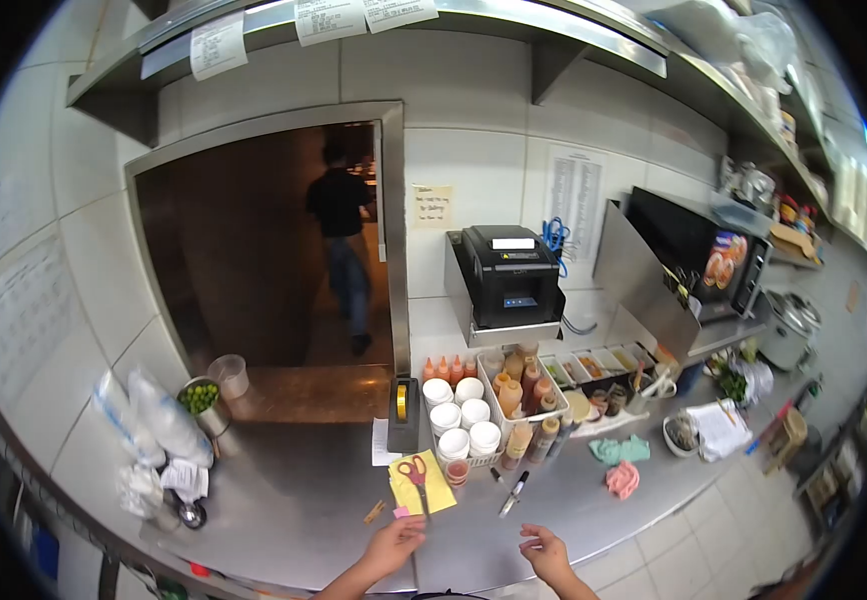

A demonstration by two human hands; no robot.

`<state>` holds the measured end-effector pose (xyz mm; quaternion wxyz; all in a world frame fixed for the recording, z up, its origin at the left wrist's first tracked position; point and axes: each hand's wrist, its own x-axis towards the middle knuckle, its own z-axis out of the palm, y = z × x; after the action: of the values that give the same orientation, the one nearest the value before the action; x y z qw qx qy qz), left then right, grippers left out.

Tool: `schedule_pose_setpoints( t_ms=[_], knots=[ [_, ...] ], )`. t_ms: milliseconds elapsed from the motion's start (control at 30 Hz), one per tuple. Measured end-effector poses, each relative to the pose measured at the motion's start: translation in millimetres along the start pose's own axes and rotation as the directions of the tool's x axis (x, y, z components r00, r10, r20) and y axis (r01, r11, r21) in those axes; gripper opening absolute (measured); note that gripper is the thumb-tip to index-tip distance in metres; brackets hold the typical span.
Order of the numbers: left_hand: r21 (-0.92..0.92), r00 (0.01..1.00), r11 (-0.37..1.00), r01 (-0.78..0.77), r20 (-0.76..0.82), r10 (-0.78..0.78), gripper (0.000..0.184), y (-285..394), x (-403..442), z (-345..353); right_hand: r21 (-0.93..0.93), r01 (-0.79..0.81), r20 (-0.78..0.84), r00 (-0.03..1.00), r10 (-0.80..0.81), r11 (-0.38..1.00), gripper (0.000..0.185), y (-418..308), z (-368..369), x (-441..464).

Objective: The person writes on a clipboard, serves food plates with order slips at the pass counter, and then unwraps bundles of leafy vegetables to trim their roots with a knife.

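My left hand [393, 546] hovers at the front of the steel counter, fingers loosely curved and holding nothing that I can see. Just beyond its fingertips lie red-handled scissors [416, 474] on a yellow paper pad [436, 494], with a pink sticky note [401, 512] at the pad's corner. A small brown clip-like piece [375, 512] rests to the left. My right hand [546, 553] is over the counter edge, thumb and fingers apart with nothing between them. Beyond it lie a marker pen [514, 495] and a smaller dark pen [497, 476].
White cups [473, 412] stand in a basket beside sauce bottles [517, 440]. A black tape dispenser [404, 415] is left of them, a receipt printer [512, 275] above. Green [620, 450] and pink cloths [622, 479] lie right. Through the pass-through opening, a person [342, 240] is visible.
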<state>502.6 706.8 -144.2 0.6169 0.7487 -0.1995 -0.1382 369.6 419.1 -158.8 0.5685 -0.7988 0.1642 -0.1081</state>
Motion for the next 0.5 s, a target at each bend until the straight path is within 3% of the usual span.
schedule_pose_setpoints(
  t_ms=[133, 200, 300, 400, 467, 500],
  knots=[
    [-0.049, 0.994, 0.998, 0.040, 0.099, -0.035, 0.038, 30, 27, 110, -0.021, -0.024, 0.067, 0.997, 0.026, 0.999, 0.035, 36, -72, 20],
    [-0.124, 0.981, 0.992, 0.036, 0.195, -0.011, 0.037, 43, 37, 156, -0.123, 0.114, 0.000, 0.993, -0.115, 0.986, 0.037, 59, -103, 25],
    [-0.126, 0.959, 0.990, 0.071, 0.282, -0.032, 0.037, 64, 46, 202, -0.174, 0.048, 0.026, 0.999, -0.044, 0.984, 0.036, 54, -155, 25],
    [-0.132, 0.966, 0.984, 0.118, 0.244, -0.083, 0.035, 66, 56, 226, -0.037, -0.061, -0.005, 0.998, 0.061, 0.997, 0.038, 89, -202, 36],
    [-0.134, 0.963, 0.979, 0.155, 0.241, -0.119, 0.035, 56, 56, 235, 0.031, -0.079, -0.193, 0.978, 0.083, 0.996, 0.041, 122, -228, 49],
    [-0.119, 0.958, 0.974, 0.194, 0.237, -0.162, 0.035, 52, 55, 237, 0.033, -0.093, -0.198, 0.975, 0.098, 0.995, 0.041, 137, -243, 57]
  ],
)
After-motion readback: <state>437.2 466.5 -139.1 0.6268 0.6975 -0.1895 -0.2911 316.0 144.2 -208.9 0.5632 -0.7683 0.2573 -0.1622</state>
